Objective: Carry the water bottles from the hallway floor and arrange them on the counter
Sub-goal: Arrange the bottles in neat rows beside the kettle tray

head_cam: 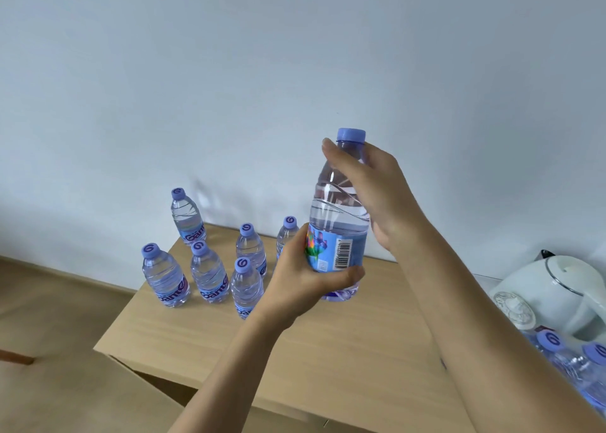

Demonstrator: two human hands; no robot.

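Note:
I hold one clear water bottle with a purple cap upright above the light wooden counter. My left hand wraps its lower part near the label. My right hand grips its shoulder and neck from the right. Several more purple-capped bottles stand upright in a cluster on the counter's far left part, the tallest-looking one against the wall. One bottle is partly hidden behind my left hand.
A white electric kettle sits at the right end of the counter. Below my right forearm at the right edge lie more bottles with purple caps. A pale wall rises behind the counter, and wooden floor lies to the left.

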